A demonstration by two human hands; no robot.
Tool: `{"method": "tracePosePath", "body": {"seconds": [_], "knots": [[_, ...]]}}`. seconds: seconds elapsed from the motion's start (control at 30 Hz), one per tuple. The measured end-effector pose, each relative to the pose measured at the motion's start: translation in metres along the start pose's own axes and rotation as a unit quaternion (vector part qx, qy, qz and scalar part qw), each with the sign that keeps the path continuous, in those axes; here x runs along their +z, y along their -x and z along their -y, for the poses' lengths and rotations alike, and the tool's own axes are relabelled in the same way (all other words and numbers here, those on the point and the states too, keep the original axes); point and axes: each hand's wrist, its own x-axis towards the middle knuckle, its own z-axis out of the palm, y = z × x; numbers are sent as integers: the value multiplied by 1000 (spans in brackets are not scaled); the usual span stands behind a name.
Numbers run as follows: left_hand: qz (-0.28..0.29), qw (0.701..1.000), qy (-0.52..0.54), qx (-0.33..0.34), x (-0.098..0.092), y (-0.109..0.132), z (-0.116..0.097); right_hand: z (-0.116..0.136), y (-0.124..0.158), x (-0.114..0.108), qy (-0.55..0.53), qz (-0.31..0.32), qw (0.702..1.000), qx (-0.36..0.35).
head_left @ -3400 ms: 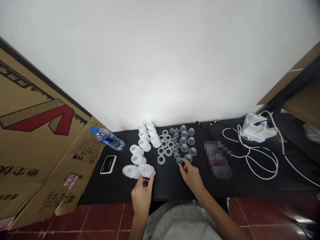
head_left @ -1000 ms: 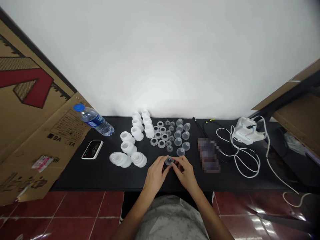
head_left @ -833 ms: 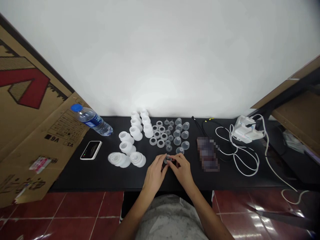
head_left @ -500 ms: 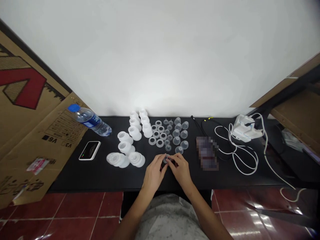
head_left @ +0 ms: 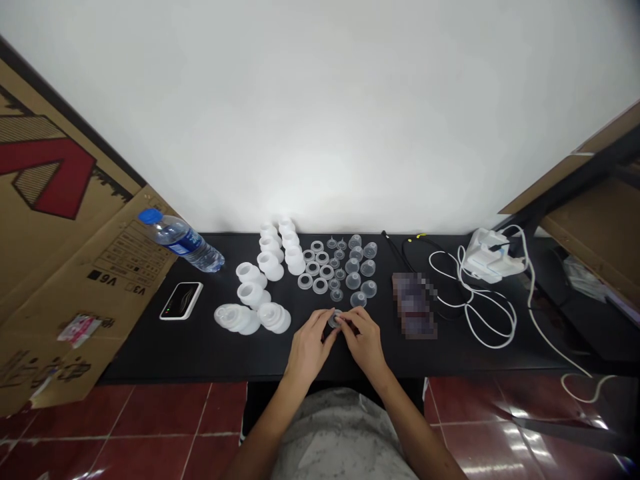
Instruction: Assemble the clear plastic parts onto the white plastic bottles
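Note:
Both my hands meet at the front of the black table, pinching a small clear plastic cup-shaped part (head_left: 335, 319) between their fingertips. My left hand (head_left: 309, 343) and my right hand (head_left: 364, 341) hide most of it. Just beyond them stand rows of clear plastic cups (head_left: 353, 281) and clear rings (head_left: 320, 286). To the left sit white silicone funnel-shaped pieces (head_left: 270, 318), some stacked, a little apart from my left hand.
A water bottle (head_left: 183, 240) with a blue cap lies at the back left, near a white power bank (head_left: 181, 301). Flattened cardboard (head_left: 95, 280) leans at the left. A pixelated object (head_left: 415, 307) and white cables (head_left: 480, 300) with a charger lie right.
Earlier my hands were apart, the left by the white pieces and the right at the clear rows. They have come together on the small clear part, and the view has shifted slightly.

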Motion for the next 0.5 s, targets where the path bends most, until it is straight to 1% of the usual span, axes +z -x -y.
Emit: {"method": "tracePosePath", "body": {"seconds": [0.23, 0.33, 0.5], "knots": [[2, 1000, 4, 8, 3, -4, -4, 6, 0, -4, -24, -39, 999, 24], [6, 1000, -1, 4, 4, -4, -5, 6, 0, -5, -30, -35, 999, 26], [5, 1000, 5, 5, 6, 0, -2, 6, 1, -5, -30, -16, 999, 0]]}}
